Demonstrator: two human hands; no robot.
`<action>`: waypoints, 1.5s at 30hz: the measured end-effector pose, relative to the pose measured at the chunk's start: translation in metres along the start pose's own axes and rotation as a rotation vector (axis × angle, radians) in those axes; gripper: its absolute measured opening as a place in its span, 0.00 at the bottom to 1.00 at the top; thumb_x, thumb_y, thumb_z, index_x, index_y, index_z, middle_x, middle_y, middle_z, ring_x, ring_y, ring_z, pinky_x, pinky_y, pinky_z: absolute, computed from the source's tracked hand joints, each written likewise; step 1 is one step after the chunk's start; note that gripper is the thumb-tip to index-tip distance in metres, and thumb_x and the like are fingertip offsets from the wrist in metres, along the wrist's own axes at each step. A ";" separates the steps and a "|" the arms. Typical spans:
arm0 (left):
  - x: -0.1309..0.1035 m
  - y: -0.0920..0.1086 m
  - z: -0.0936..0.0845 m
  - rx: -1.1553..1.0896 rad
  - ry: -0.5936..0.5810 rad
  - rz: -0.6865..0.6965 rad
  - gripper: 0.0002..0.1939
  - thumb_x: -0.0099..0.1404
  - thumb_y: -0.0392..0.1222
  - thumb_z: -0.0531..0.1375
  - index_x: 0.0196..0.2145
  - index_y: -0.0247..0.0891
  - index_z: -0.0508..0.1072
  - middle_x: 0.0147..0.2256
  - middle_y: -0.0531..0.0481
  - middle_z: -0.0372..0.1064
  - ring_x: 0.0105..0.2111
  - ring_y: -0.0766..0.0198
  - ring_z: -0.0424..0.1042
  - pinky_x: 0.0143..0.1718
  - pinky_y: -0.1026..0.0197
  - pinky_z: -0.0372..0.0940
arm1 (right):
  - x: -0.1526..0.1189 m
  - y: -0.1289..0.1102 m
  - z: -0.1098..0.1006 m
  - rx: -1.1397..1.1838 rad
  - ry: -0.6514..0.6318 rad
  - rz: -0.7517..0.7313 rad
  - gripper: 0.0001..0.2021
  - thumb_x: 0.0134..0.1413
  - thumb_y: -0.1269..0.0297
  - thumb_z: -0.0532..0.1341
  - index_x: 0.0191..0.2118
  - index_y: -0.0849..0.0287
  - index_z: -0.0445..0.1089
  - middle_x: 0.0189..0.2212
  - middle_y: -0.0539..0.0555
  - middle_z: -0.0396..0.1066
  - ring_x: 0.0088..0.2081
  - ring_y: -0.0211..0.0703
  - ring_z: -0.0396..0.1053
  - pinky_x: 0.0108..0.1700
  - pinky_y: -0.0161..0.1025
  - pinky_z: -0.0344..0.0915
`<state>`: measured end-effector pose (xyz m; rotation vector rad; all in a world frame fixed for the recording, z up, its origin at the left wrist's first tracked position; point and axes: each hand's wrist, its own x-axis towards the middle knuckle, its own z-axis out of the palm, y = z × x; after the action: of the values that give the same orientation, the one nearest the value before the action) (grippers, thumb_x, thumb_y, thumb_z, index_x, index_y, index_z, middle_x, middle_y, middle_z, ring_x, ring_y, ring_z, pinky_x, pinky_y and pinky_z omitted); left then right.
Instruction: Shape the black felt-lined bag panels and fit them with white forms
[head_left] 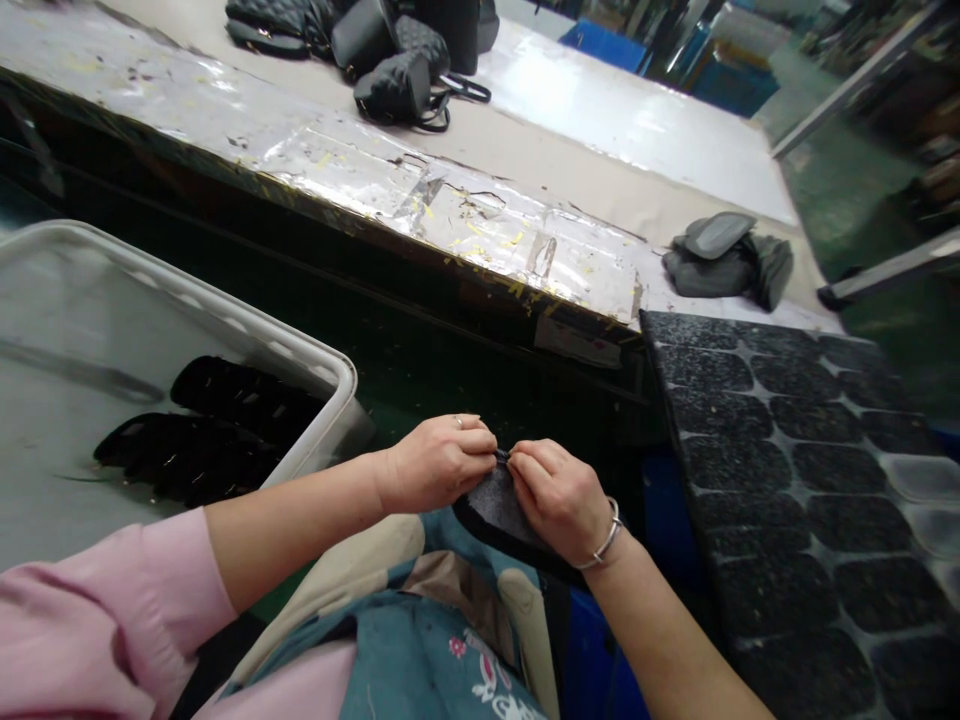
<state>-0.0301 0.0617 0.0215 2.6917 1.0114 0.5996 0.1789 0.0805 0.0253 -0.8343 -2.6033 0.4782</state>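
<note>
In front of my lap, both hands grip the upper edge of a dark grey rounded piece with a black border. My left hand pinches that edge from the left, its fingers closed. Close beside it, my right hand pinches the same edge from the right, thumb and fingers pressed together. A short stretch of dark edging shows between the two sets of fingertips. My right hand and wrist cover part of the piece.
At left, a white plastic bin holds stacks of black pieces. A long worktable bears black handbags and grey bag-like pieces. On the right stands a board with rows of black rounded pads.
</note>
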 end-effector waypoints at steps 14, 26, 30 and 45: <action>-0.017 -0.012 0.014 -0.497 0.161 -0.097 0.10 0.65 0.35 0.54 0.38 0.37 0.75 0.41 0.41 0.71 0.44 0.61 0.72 0.44 0.62 0.69 | 0.042 0.028 0.002 0.560 -0.431 0.559 0.12 0.51 0.55 0.60 0.32 0.59 0.75 0.27 0.51 0.73 0.30 0.39 0.68 0.32 0.34 0.62; 0.006 0.000 0.019 -1.211 0.158 -0.999 0.22 0.60 0.57 0.57 0.35 0.33 0.76 0.33 0.45 0.73 0.37 0.58 0.71 0.39 0.59 0.64 | 0.022 0.026 -0.009 0.509 -0.373 0.551 0.17 0.57 0.51 0.55 0.38 0.57 0.74 0.36 0.54 0.74 0.40 0.43 0.70 0.42 0.39 0.63; 0.016 0.002 0.029 -1.327 0.023 -1.062 0.23 0.56 0.57 0.61 0.35 0.32 0.78 0.34 0.44 0.74 0.35 0.59 0.70 0.34 0.62 0.61 | -0.015 0.059 -0.022 0.912 -0.335 0.800 0.25 0.57 0.47 0.53 0.51 0.59 0.70 0.43 0.58 0.74 0.45 0.46 0.71 0.46 0.42 0.66; 0.035 0.005 0.018 -1.017 -0.205 -0.890 0.18 0.58 0.53 0.59 0.35 0.34 0.76 0.29 0.50 0.71 0.30 0.63 0.67 0.29 0.65 0.58 | -0.033 0.039 -0.020 0.167 -0.251 0.487 0.18 0.61 0.54 0.51 0.34 0.52 0.77 0.34 0.51 0.75 0.36 0.41 0.71 0.39 0.37 0.63</action>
<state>0.0047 0.0800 0.0178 1.2340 1.2292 0.4370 0.2315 0.0947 0.0188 -1.4341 -2.5132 0.9749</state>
